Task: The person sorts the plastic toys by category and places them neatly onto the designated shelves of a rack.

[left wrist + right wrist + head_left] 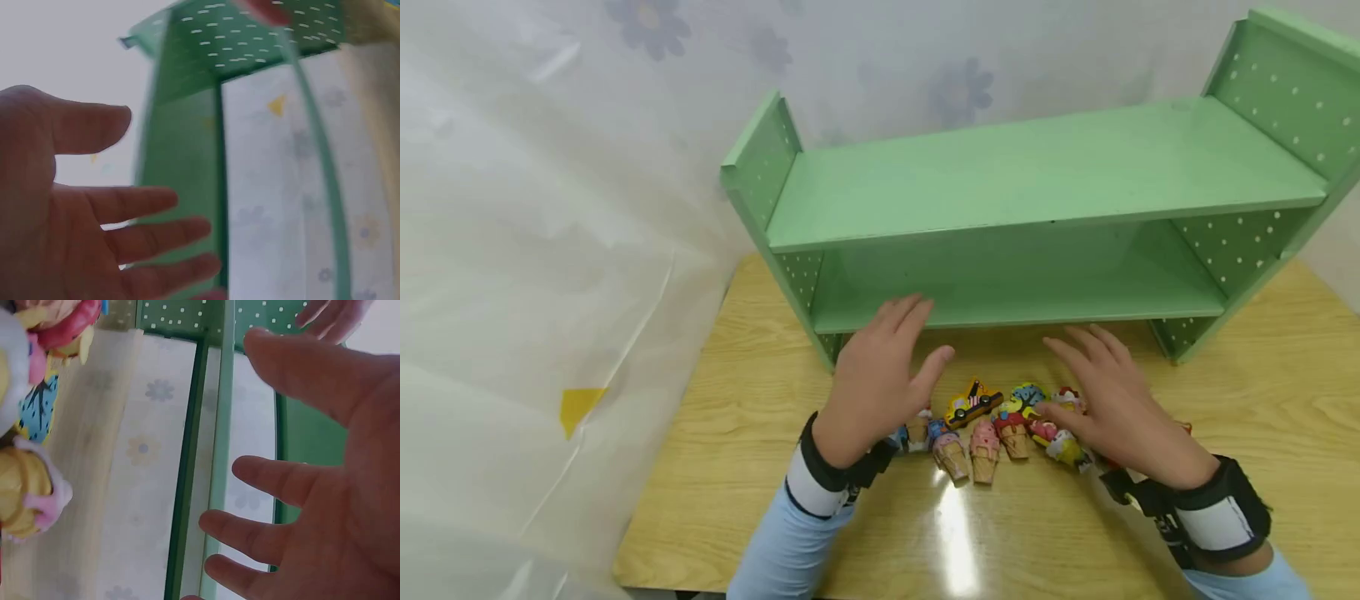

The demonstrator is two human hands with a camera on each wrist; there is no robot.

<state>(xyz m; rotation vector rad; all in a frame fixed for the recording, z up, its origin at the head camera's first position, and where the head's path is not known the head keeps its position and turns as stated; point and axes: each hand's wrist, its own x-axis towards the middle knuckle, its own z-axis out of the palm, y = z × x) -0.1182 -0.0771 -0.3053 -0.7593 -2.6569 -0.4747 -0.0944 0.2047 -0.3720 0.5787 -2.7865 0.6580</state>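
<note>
My left hand point(880, 379) hovers above the table with its fingers spread and nothing in its grasp. On the other side my right hand point(1116, 408) is held the same way, palm towards the left. Between and below them lies a row of small toys: a yellow toy truck point(973, 405), a pink ice cream cone toy point(985, 450), a purple-topped cone point(951, 454) and a blue-and-yellow tree-shaped piece point(1028, 396). The right wrist view shows a cone-like piece point(25, 494) close up. Some toys are partly hidden under both hands.
A green two-tier shelf point(1037, 167) with white-dotted side panels stands on the wooden table point(715, 475), just beyond the hands. Flower-patterned sheeting point(865, 67) covers the wall behind. At left, a yellow patch point(580, 410) sticks to pale sheeting.
</note>
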